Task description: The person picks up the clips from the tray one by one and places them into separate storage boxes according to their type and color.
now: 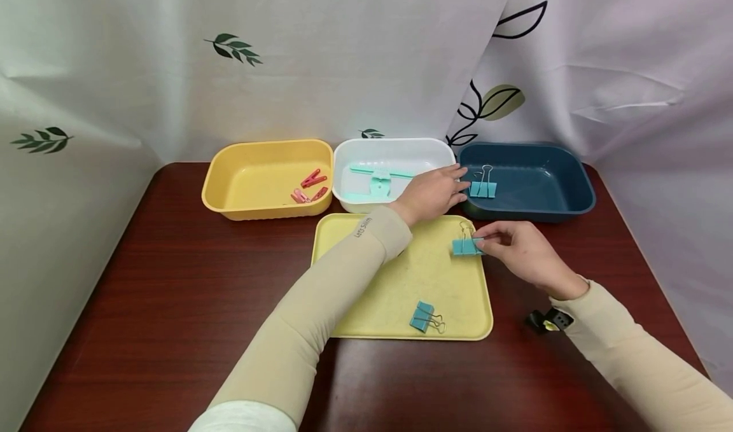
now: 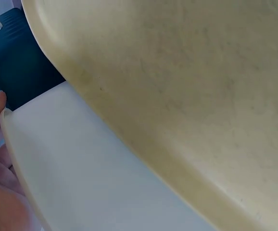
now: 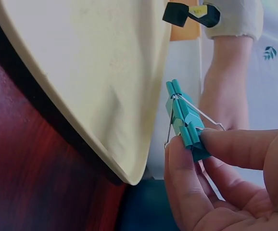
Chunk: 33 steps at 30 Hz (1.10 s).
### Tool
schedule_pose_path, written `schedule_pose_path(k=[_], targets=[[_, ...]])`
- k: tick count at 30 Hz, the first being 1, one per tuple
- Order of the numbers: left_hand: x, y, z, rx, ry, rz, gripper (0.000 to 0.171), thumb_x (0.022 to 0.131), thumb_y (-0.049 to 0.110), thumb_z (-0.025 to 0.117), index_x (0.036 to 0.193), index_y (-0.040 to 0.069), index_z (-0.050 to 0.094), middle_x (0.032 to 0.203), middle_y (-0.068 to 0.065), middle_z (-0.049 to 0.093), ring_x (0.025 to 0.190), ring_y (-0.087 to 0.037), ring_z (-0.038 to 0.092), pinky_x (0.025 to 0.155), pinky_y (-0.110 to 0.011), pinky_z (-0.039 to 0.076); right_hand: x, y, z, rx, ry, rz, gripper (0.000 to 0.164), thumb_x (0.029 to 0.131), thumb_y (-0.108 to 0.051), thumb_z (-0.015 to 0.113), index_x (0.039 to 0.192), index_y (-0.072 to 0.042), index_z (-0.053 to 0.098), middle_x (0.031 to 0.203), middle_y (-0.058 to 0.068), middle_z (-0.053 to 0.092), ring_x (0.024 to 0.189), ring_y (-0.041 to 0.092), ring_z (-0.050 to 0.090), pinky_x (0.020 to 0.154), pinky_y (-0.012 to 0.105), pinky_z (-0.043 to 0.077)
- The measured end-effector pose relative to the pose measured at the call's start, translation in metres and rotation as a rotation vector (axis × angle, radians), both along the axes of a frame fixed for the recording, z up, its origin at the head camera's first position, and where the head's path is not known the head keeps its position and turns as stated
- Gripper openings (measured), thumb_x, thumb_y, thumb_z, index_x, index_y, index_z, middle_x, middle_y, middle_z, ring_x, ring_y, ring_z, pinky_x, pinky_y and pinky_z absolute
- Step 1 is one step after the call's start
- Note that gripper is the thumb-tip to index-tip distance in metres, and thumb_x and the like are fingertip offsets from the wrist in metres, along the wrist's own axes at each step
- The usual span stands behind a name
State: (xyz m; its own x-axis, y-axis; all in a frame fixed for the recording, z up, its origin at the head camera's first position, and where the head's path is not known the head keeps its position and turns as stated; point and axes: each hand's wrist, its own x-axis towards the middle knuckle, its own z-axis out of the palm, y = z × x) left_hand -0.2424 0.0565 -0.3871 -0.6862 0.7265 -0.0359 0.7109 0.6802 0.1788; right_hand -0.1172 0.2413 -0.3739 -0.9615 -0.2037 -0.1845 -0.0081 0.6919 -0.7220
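My right hand (image 1: 523, 254) pinches a teal binder clip (image 1: 465, 247) by one end, between thumb and fingers, over the yellow tray's (image 1: 401, 292) upper right corner. In the right wrist view the clip (image 3: 183, 118) shows its folded edges and wire handles. My left hand (image 1: 432, 193) reaches across the white bin (image 1: 395, 144), its extended fingers over the rim beside the navy bin (image 1: 532, 212). The left wrist view shows a fingertip (image 2: 0, 100) at that rim. Another teal binder clip (image 1: 422, 316) lies on the tray; one more (image 1: 483, 189) sits in the navy bin.
Left of the white bin stands a yellow bin (image 1: 266, 214) holding red clothespins (image 1: 313, 178). Mint-coloured pieces (image 1: 380, 184) lie inside the white bin. The bins line the back of the dark wooden table (image 1: 200, 305), against a leaf-printed curtain (image 1: 321, 56).
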Motion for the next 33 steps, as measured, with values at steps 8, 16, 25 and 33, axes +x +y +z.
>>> schedule_pose_path(k=[8, 16, 25, 33], targets=[[-0.001, 0.001, 0.001, 0.000, 0.018, 0.006, 0.043, 0.108, 0.038, 0.046, 0.146, 0.019, 0.055, 0.161, -0.003, 0.034, 0.151, -0.015, 0.023, 0.118, -0.027, 0.024, -0.007, 0.006, 0.011, 0.013, 0.001, -0.032, 0.027, 0.099, -0.024, 0.067, 0.116, -0.004, 0.071, 0.104, 0.011, 0.073, 0.094, 0.028, 0.067, 0.075, 0.030, 0.054], [-0.001, 0.000, 0.000, 0.013, 0.036, -0.006, 0.042, 0.108, 0.037, 0.047, 0.145, 0.018, 0.056, 0.160, -0.004, 0.035, 0.150, -0.015, 0.025, 0.117, -0.026, 0.025, -0.017, 0.017, 0.017, 0.015, -0.019, -0.069, 0.035, 0.101, -0.032, 0.063, 0.121, -0.004, 0.069, 0.113, 0.014, 0.068, 0.098, 0.027, 0.061, 0.076, 0.033, 0.053], [-0.001, -0.001, -0.002, 0.025, 0.040, -0.021, 0.042, 0.108, 0.037, 0.047, 0.144, 0.019, 0.057, 0.160, -0.004, 0.036, 0.150, -0.016, 0.025, 0.117, -0.026, 0.026, -0.028, 0.029, 0.020, -0.053, -0.021, -0.095, 0.040, 0.103, -0.034, 0.058, 0.126, -0.002, 0.065, 0.120, 0.012, 0.063, 0.098, 0.014, 0.056, 0.076, 0.022, 0.051], [-0.001, -0.002, -0.002, 0.039, 0.043, -0.025, 0.041, 0.108, 0.036, 0.047, 0.144, 0.018, 0.057, 0.160, -0.004, 0.036, 0.150, -0.016, 0.025, 0.116, -0.025, 0.027, -0.039, 0.038, 0.026, -0.082, 0.002, -0.160, 0.050, 0.101, -0.043, 0.059, 0.128, -0.001, 0.063, 0.108, -0.006, 0.065, 0.100, 0.015, 0.054, 0.077, 0.018, 0.050]])
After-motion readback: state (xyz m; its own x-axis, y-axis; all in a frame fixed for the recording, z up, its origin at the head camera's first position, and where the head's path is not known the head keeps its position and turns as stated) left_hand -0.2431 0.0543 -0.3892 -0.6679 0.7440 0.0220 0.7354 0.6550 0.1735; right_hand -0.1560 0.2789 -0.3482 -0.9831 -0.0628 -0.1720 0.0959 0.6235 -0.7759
